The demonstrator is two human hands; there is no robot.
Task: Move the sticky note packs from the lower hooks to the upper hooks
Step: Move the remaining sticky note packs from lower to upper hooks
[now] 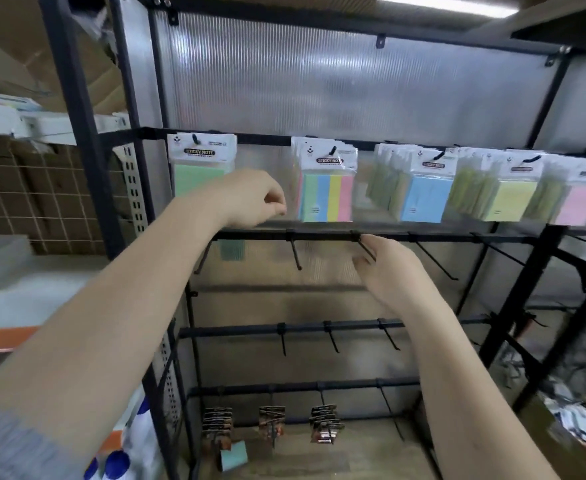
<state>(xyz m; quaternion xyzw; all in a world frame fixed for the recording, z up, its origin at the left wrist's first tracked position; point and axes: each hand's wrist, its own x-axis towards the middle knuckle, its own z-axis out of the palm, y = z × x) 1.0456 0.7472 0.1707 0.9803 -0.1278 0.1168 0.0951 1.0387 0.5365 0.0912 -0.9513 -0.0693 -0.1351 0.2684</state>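
Right hand (385, 268) seemingly touching hook (366, 247)

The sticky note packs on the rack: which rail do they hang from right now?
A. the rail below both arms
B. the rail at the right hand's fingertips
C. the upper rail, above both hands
C: the sticky note packs hang from hooks on the upper rail, while the hooks on the rail at the right hand are bare.

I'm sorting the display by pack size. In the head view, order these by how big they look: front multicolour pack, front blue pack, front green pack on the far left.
1. Multicolour pack.
2. Blue pack, close to it; nearly tied.
Green pack: unranked, its lower part hidden by the left hand.
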